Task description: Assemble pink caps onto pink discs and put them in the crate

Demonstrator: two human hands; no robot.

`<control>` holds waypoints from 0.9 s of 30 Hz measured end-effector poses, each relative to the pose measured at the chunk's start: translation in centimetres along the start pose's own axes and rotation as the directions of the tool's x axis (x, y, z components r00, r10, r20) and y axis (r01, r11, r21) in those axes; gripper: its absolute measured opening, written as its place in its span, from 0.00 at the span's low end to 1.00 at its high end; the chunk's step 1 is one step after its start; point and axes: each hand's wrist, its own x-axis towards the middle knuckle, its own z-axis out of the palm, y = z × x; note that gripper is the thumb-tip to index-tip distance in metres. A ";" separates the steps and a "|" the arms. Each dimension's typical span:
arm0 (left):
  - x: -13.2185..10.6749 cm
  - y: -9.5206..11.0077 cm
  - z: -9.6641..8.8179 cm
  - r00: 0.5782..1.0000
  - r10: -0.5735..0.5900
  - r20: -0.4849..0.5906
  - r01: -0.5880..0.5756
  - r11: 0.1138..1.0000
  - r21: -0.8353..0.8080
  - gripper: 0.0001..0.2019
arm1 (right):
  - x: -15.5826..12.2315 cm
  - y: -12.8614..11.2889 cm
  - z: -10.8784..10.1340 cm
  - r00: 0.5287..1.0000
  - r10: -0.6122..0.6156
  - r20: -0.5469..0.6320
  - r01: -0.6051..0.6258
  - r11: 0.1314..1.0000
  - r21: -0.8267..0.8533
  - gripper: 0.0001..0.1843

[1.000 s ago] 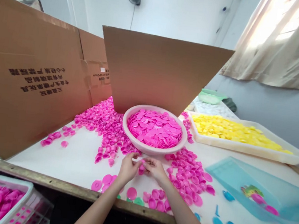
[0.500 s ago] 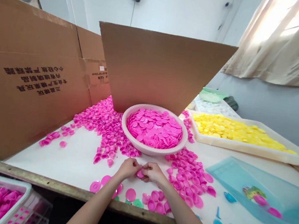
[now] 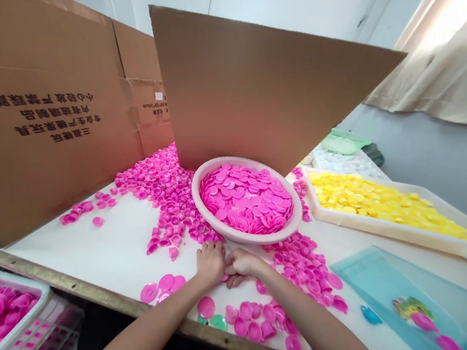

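Note:
My left hand (image 3: 210, 262) is turned palm down with its fingers bent forward, just in front of the small pink plastic cups (image 3: 204, 233). Against its side presses my right hand (image 3: 243, 263), fingers curled in. Between them the edge of a pink plastic piece (image 3: 225, 278) shows; both hands seem closed on it, and most of it is hidden. Directly beyond stands a pale pink basin (image 3: 246, 237) heaped with flat pink discs (image 3: 248, 197). More pink cups (image 3: 253, 331) and a loose pink disc (image 3: 206, 307) lie near the table's front edge.
Cardboard sheets (image 3: 265, 99) stand behind the basin and at left (image 3: 36, 172). To the right are a white tray (image 3: 390, 229) of yellow pieces, a translucent blue bin (image 3: 375, 274) and a blue piece (image 3: 370, 315). A white crate (image 3: 42, 299) of pink pieces sits lower left.
My left hand has rolled palm down, and my right hand has curled up against it, covering more of the pink piece. The view has tilted down slightly.

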 end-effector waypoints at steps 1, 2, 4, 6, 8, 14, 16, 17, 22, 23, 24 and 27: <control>0.0 0.0 0.0 1.000 -0.004 -0.010 0.004 1.000 0.005 0.17 | 0.1 0.3 0.0 1.000 -0.005 0.000 0.005 1.000 0.006 0.05; 0.0 -0.1 0.0 1.000 -0.006 -0.016 0.007 1.000 0.009 0.16 | 0.2 0.6 0.1 1.000 -0.014 -0.008 0.015 1.000 0.010 0.05; -0.2 0.0 -0.2 1.000 0.003 0.001 -0.003 1.000 -0.005 0.16 | 0.2 1.3 0.6 0.995 -0.057 -0.077 0.056 0.998 -0.008 0.04; -0.5 0.1 -0.6 0.998 0.029 0.050 -0.026 0.998 -0.049 0.17 | 0.0 1.8 1.5 0.974 -0.119 -0.191 0.108 0.992 -0.070 0.03; -1.1 0.3 -1.3 0.993 0.067 0.097 -0.058 0.994 -0.092 0.18 | -0.5 1.9 2.7 0.939 -0.203 -0.276 0.160 0.972 -0.171 0.04; -4.7 -5.5 -7.1 0.998 0.064 -0.023 -0.066 0.990 -0.128 0.17 | -4.2 0.9 3.2 0.698 -0.667 -0.260 0.420 0.676 -0.606 0.10; -6.9 -10.7 -10.5 0.986 -0.119 -0.120 0.108 0.989 -0.096 0.18 | -5.6 1.2 1.1 0.653 -0.680 -0.334 0.302 0.638 -0.708 0.13; -8.2 -13.6 -12.2 0.951 -0.258 -0.172 0.251 0.966 -0.064 0.18 | -6.1 1.6 -0.2 0.611 -0.678 -0.410 0.203 0.634 -0.746 0.13; -14.8 -24.2 -16.6 0.532 -0.568 -0.628 0.787 0.606 0.118 0.19 | -6.2 4.3 -6.3 0.575 -0.654 -0.491 -0.079 0.553 -0.829 0.14; -15.3 -24.7 -16.4 0.523 -0.521 -0.675 0.784 0.604 0.141 0.20 | -6.0 4.6 -6.8 0.599 -0.645 -0.474 -0.076 0.544 -0.836 0.14; -15.4 -24.6 -15.9 0.564 -0.478 -0.673 0.742 0.651 0.160 0.20 | -5.7 4.7 -7.2 0.625 -0.632 -0.459 -0.068 0.541 -0.838 0.14; -13.1 -21.8 -13.5 0.806 -0.357 -0.473 0.452 0.886 0.102 0.15 | -5.1 4.4 -7.7 0.699 -0.552 -0.455 -0.076 0.575 -0.815 0.13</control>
